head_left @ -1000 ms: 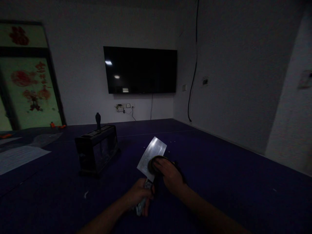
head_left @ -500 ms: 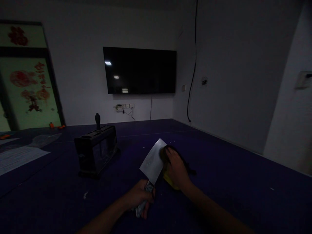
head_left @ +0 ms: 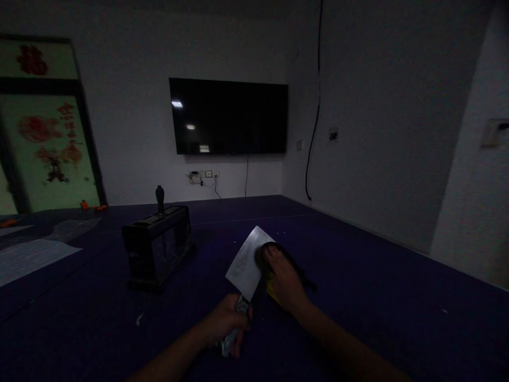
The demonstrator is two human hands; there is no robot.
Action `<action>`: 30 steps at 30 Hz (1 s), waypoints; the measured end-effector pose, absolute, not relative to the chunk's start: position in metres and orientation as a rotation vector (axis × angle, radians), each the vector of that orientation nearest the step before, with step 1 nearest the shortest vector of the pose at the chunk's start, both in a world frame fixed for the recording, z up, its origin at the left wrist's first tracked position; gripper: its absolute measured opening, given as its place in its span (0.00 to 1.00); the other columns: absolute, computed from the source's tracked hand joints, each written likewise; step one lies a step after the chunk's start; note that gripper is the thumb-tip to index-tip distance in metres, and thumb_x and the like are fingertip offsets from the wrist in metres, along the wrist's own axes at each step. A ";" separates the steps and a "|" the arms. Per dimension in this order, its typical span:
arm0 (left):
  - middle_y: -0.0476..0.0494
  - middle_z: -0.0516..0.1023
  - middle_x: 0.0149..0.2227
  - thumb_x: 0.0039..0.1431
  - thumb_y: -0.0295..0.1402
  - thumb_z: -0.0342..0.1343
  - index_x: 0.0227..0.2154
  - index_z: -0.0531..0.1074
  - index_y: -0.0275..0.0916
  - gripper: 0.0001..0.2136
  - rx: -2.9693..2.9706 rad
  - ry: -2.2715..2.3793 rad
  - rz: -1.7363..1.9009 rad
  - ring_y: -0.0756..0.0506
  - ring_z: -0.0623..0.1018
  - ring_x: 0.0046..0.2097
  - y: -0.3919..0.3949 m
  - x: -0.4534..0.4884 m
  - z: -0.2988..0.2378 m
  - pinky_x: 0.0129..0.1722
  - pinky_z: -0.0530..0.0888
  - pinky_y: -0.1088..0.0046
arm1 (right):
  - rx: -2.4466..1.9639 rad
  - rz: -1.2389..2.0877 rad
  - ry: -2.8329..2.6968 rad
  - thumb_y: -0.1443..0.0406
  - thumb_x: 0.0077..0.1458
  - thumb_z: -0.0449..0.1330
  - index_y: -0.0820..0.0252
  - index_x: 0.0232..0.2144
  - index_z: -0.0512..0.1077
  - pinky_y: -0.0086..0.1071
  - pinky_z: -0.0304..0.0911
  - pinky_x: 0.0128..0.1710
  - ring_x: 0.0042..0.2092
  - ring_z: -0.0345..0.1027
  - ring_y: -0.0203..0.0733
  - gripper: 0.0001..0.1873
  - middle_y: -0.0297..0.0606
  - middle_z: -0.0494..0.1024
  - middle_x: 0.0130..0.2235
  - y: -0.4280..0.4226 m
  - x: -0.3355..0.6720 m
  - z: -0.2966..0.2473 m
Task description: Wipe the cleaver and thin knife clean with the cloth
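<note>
My left hand [head_left: 230, 323] is wrapped round the pale, patterned handle of a cleaver [head_left: 247, 261]. Its broad, shiny blade points up and away from me, tilted a little to the right. My right hand [head_left: 283, 278] is closed on a dark and yellow cloth [head_left: 272, 291], pressed against the blade's right side. The cloth hides that part of the blade, and its dark end trails off to the right. Left of the cleaver, a black knife block [head_left: 159, 249] with clear side panels stands on the purple surface, a dark handle sticking up from its top.
Printed paper [head_left: 35, 257] and clear plastic film [head_left: 73, 229] lie at the left on the purple surface [head_left: 358, 297]. Small orange items [head_left: 95, 207] sit near the door [head_left: 51, 143]. A television [head_left: 228, 116] hangs on the far wall, and a black cable [head_left: 314, 138] dangles at the corner.
My right hand and the cloth have shifted slightly left, further over the blade. The cleaver has tilted slightly left; my left hand keeps its grip on the handle.
</note>
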State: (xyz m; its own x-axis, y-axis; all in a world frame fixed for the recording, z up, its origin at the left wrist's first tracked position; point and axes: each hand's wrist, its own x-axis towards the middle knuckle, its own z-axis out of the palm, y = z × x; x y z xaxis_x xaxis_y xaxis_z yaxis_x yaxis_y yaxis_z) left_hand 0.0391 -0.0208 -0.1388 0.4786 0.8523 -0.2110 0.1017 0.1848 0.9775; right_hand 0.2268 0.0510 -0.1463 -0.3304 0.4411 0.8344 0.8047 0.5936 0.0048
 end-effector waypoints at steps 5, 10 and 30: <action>0.55 0.65 0.09 0.33 0.25 0.49 0.26 0.63 0.37 0.11 1.258 0.926 0.694 0.52 0.63 0.10 -0.018 0.038 -0.142 0.10 0.57 0.84 | -0.872 -0.607 -2.079 0.80 0.43 0.42 0.67 0.52 0.64 0.42 0.58 0.54 0.57 0.55 0.44 0.32 0.47 0.66 0.54 0.039 0.214 -0.147; 0.53 0.66 0.09 0.33 0.27 0.51 0.26 0.64 0.35 0.11 1.255 0.893 0.706 0.50 0.66 0.10 -0.012 0.037 -0.146 0.10 0.57 0.83 | -0.681 -0.608 -2.170 0.77 0.46 0.42 0.67 0.50 0.66 0.41 0.60 0.52 0.56 0.57 0.44 0.29 0.46 0.68 0.52 0.028 0.208 -0.147; 0.48 0.67 0.09 0.32 0.26 0.49 0.15 0.67 0.33 0.03 1.300 0.940 0.792 0.49 0.66 0.11 -0.020 0.042 -0.147 0.12 0.64 0.76 | -0.346 -0.330 -2.455 0.76 0.50 0.42 0.71 0.55 0.58 0.39 0.53 0.56 0.61 0.45 0.40 0.29 0.47 0.62 0.56 0.004 0.196 -0.138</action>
